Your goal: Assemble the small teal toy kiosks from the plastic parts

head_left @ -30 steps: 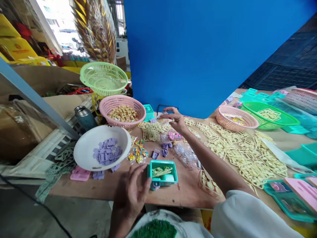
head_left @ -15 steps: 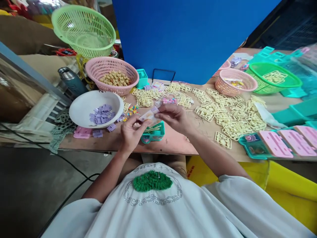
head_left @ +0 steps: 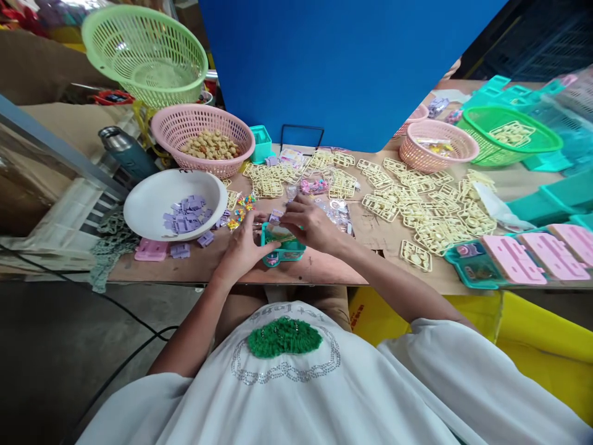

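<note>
Nearest the camera, a white shirt with a green beaded patch (head_left: 283,337) fills the bottom of the view, both bare forearms reaching out from it to the near edge of the brown wooden tabletop (head_left: 324,269). Left hand (head_left: 243,247) curls against the left side of a small teal plastic open-topped box (head_left: 283,246) that sits just in from that near edge, fingers bent, thumb pointing at the box rim; whether it truly grips the box cannot be told. Right hand (head_left: 311,224) lies over the box's right side, fingers drawn together and pressed down at its top; what they pinch is hidden. A small lilac plastic piece (head_left: 276,216) shows just beyond the box, between the two hands. Left of the hands, a white round plastic bowl (head_left: 152,201) holding lilac plastic tiles (head_left: 186,213) overhangs the left edge, with a flat pink plastic piece (head_left: 151,250) beside it near the front. Small multicoloured beads (head_left: 241,210) lie between bowl and box. Right of the hands, cream plastic part frames (head_left: 417,210) spread across the middle of the tabletop; pink moulded trays (head_left: 532,258) sit at the near right edge. Farther back, a pink mesh basket of tan pieces (head_left: 204,145) stands toward the far left corner, a pale green mesh basket (head_left: 144,52) behind it, a second pink basket (head_left: 438,145) and a bright green basket (head_left: 509,133) at the far right.
</note>
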Motion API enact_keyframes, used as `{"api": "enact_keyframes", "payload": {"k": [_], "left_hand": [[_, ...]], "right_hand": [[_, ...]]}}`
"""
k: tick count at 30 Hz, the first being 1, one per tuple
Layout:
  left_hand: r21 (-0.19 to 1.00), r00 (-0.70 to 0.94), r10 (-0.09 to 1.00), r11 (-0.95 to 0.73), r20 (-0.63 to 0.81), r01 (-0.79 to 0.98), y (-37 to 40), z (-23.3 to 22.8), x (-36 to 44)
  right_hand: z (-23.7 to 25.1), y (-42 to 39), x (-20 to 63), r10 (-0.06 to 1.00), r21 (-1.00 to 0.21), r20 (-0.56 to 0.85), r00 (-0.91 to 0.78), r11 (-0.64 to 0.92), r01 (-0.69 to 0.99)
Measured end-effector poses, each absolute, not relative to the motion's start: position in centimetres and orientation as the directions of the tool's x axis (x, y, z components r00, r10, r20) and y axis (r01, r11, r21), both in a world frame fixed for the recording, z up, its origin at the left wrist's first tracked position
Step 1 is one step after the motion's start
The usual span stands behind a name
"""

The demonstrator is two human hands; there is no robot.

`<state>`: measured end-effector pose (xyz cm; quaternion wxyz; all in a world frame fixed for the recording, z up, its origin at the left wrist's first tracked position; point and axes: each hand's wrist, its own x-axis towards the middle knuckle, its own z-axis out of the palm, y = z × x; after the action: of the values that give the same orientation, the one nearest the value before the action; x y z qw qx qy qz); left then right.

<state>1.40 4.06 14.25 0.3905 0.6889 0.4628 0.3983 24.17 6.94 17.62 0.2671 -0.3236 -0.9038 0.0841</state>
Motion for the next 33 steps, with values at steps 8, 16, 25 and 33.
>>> {"api": "enact_keyframes", "payload": {"k": [8,16,25,33], "left_hand": [[0.941,0.273,0.953,-0.206,0.131,0.267,4.2,14.1,1.3],[0.791,0.400,0.910,-0.324,0.110,0.518,5.5,16.8,1.1],[0.869,0.370,0.929,-0.206,0.029,0.449,6.4,15.7,1.1],[0.936,0.312,0.950,-0.129,0.022,0.326,7.8,13.2,1.6]], "right_hand": [[17.5,6.7,23.6,0.569,-0.079,0.345,-0.746,0.810,0.581],[15.8,6.3,24.7,0.578,-0.204,0.445,-0.684,0.809,0.552],[14.6,4.3,24.9,0.584,-0.132,0.509,-0.633,0.779,0.612],[15.3,2.8,26.2,0.684,-0.143,0.467,-0.560,0.683,0.716]]}}
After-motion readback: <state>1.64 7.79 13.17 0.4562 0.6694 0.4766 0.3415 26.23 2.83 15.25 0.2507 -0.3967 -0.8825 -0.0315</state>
